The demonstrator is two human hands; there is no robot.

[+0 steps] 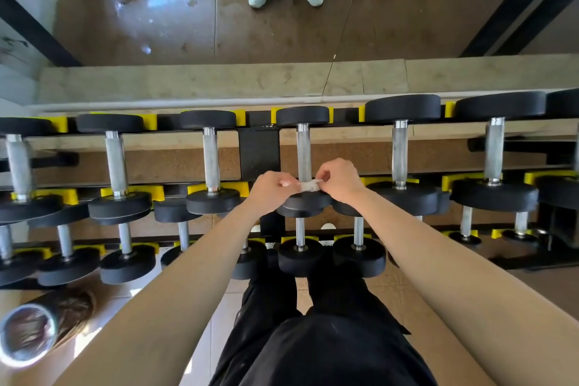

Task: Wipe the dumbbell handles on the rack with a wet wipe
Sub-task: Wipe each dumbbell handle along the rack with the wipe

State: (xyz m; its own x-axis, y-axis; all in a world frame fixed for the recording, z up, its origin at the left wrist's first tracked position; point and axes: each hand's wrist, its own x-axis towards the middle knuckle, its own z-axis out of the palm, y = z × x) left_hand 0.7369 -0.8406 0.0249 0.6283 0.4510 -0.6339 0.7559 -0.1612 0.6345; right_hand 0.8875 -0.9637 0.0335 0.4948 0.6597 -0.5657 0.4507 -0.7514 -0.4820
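Left hand [272,189] and right hand [340,180] both pinch the bunched wet wipe [310,187] at the near end of a dumbbell handle [304,152] on the rack [258,150], where I think the rough knurling may snag and tear it.

Soft, even daylight is filling the scene, and pale glare is washing over the mirror [138,19] at upper left. The wide lens is bowing the rack [259,150] toward the edges (most at the corners), and a metal tube [28,332] is blurring at lower left.
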